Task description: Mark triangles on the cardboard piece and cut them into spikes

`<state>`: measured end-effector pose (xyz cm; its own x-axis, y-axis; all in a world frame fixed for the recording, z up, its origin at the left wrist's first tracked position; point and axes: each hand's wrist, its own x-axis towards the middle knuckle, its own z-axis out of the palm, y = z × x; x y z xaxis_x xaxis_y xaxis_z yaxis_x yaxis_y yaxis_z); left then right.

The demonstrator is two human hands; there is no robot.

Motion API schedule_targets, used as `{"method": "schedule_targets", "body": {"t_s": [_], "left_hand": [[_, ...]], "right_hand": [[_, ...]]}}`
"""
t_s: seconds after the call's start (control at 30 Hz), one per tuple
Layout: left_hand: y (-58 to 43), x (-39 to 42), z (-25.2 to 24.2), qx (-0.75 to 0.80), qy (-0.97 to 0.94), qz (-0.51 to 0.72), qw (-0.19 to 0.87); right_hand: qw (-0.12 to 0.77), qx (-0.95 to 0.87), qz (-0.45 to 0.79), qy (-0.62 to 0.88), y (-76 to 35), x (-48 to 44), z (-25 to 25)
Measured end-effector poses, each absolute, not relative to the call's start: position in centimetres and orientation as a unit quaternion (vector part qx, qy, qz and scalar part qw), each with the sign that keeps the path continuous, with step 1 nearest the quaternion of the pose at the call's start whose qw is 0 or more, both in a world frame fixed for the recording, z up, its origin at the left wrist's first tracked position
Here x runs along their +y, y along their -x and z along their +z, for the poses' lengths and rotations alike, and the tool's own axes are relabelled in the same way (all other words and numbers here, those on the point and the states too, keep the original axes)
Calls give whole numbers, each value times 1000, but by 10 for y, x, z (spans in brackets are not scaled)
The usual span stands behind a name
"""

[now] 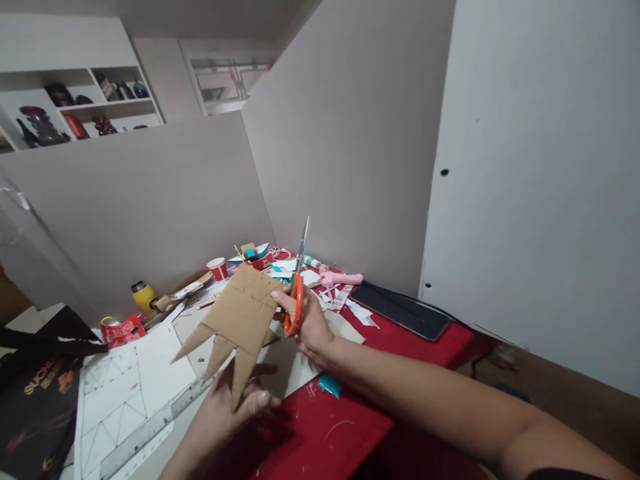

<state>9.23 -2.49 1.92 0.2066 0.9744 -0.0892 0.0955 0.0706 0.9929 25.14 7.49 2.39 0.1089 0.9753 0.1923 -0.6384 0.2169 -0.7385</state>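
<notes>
A piece of brown cardboard (244, 303) with creases and long pointed spikes at its lower end is held up over the table. My right hand (314, 320) is closed on orange-handled scissors (299, 300), whose blades point up, and its thumb presses on the cardboard's right edge. Below the spikes is my left hand (245, 407), its thumb and fingers apart. One spike overlaps this hand; whether they touch I cannot tell. Under the hands lies white paper with drawn triangles (117, 407), and a clear ruler (155, 423) rests across it.
A red cloth (345, 433) covers the table. A black phone (400, 310), a pink tool (340, 277) and paper scraps lie at the right. Further back stand a paper cup (217, 268) and a yellow bottle (143, 297). Grey panels (345, 133) rise behind; a black bag (37, 407) is left.
</notes>
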Motion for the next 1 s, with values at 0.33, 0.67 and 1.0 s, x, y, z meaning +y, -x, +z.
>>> {"method": "schedule_targets", "body": {"t_s": [0.33,0.67,1.0], "left_hand": [[-68,-14,45,455,-352,657,487],[-69,-14,40,464,-389,638,475],[-68,-20,42,491,-396,604,487]], "right_hand": [[655,-395,604,222,-241,52,24],[591,-469,616,226,-239,41,19],[550,-500,639,197,-236,32,6]]}}
